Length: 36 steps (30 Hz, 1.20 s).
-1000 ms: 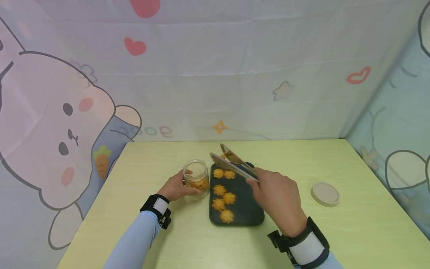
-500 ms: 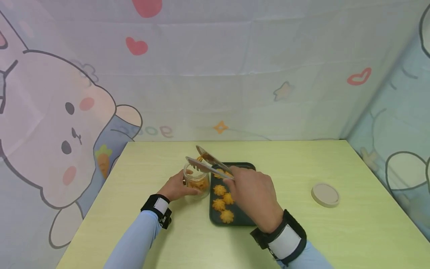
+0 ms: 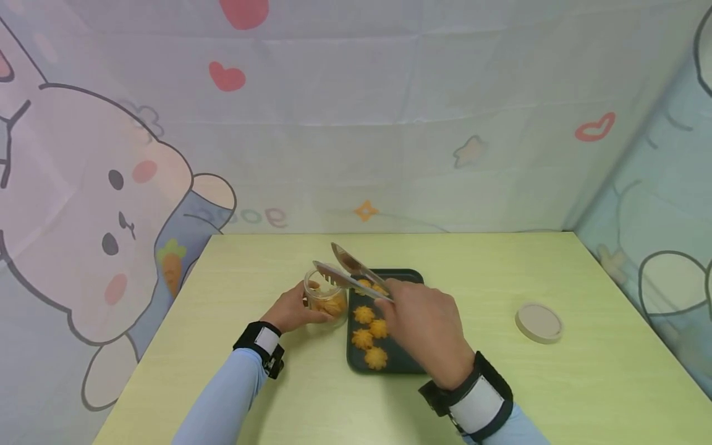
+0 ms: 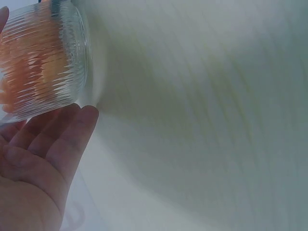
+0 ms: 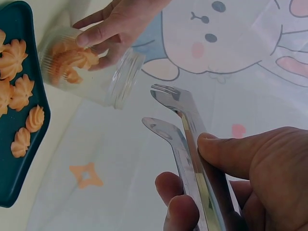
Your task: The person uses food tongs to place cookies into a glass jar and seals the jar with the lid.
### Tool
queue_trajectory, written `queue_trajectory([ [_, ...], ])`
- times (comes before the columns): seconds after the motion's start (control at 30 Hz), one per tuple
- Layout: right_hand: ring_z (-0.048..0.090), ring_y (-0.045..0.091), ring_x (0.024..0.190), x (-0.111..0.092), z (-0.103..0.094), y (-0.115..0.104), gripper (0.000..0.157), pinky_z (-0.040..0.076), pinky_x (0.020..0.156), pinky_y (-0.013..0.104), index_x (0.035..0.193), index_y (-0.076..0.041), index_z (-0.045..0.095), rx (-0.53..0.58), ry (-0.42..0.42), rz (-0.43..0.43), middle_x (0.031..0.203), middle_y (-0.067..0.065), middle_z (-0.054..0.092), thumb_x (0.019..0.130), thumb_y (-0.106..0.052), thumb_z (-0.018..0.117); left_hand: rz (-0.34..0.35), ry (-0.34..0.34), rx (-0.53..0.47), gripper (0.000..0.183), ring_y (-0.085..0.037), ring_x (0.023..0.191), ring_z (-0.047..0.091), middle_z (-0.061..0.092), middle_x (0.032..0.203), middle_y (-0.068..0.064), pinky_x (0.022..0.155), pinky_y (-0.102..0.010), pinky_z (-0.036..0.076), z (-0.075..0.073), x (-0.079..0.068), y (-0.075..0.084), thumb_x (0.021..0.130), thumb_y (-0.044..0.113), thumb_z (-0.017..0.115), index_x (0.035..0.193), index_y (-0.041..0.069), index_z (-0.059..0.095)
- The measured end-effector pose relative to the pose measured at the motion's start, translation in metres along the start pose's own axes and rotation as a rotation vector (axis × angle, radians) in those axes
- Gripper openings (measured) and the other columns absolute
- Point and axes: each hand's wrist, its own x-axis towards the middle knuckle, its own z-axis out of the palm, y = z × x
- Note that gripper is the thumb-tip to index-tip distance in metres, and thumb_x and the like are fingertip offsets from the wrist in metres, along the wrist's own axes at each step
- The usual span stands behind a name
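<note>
My left hand point(image 3: 295, 311) grips a clear ribbed glass jar point(image 5: 103, 89) standing on the table just left of the baking tray. Piped, flower-shaped cookies point(image 5: 70, 57) fill the lower part of the jar. In my right hand point(image 3: 431, 324) are metal tongs point(image 3: 356, 278), held over the tray's far left corner with their tips by the jar's mouth. The right wrist view shows the tong tips apart, with nothing between them. On the dark green tray point(image 3: 403, 358) lie several more cookies point(image 3: 376, 358); the tongs and right hand hide part of it.
A round beige lid point(image 3: 539, 322) lies on the pale yellow table point(image 3: 584, 383) to the right. Behind the table hangs a printed cloth point(image 3: 356, 93) with hearts and a cartoon rabbit.
The tongs moved left from over the tray to the jar's mouth with a cookie in them, then drew slightly back right. The cookie is gone from their tips. The left hand stayed still.
</note>
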Motion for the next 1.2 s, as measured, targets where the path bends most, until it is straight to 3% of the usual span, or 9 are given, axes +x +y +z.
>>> queue_trajectory([
  [0.27, 0.04, 0.013, 0.039, -0.004, -0.003, 0.007, 0.024, 0.029, 0.031, 0.027, 0.071, -0.016, 0.059, 0.023, -0.019, 0.047, 0.048, -0.003, 0.048, 0.083, -0.032, 0.072, -0.001, -0.004, -0.003, 0.084, -0.031, 0.117, 0.053, 0.061, 0.127, -0.016, 0.094, -0.05, 0.047, -0.001, 0.003, -0.004, 0.065, 0.038, 0.085, 0.133, 0.009, 0.046],
  [0.53, 0.039, 0.014, 0.038, -0.011, -0.004, 0.019, 0.027, 0.027, 0.032, 0.027, 0.067, -0.015, 0.055, 0.01, -0.009, 0.072, 0.048, -0.002, 0.046, 0.082, -0.029, 0.073, 0.0, -0.011, 0.024, 0.082, -0.033, 0.117, 0.052, 0.06, 0.127, -0.019, 0.095, -0.051, 0.046, -0.003, 0.0, 0.003, 0.067, 0.03, 0.085, 0.134, 0.006, 0.044],
  [0.8, 0.042, 0.014, 0.04, -0.021, -0.003, 0.031, 0.019, 0.031, 0.033, 0.029, 0.079, -0.011, 0.066, 0.015, -0.063, 0.127, 0.05, -0.001, 0.053, 0.082, -0.029, 0.072, -0.01, -0.02, 0.046, 0.094, -0.033, 0.12, 0.049, 0.056, 0.132, -0.021, 0.097, -0.053, 0.044, -0.004, -0.002, 0.009, 0.065, 0.039, 0.085, 0.139, 0.005, 0.039],
  [1.2, 0.043, 0.014, 0.042, -0.038, 0.009, 0.049, 0.019, 0.033, 0.035, 0.03, 0.079, -0.011, 0.068, 0.024, -0.172, 0.199, 0.052, 0.0, 0.056, 0.081, -0.03, 0.072, 0.022, -0.017, 0.01, 0.108, -0.035, 0.126, 0.044, 0.05, 0.138, -0.022, 0.101, -0.054, 0.04, -0.009, 0.006, 0.001, 0.061, 0.048, 0.085, 0.144, 0.004, 0.032],
])
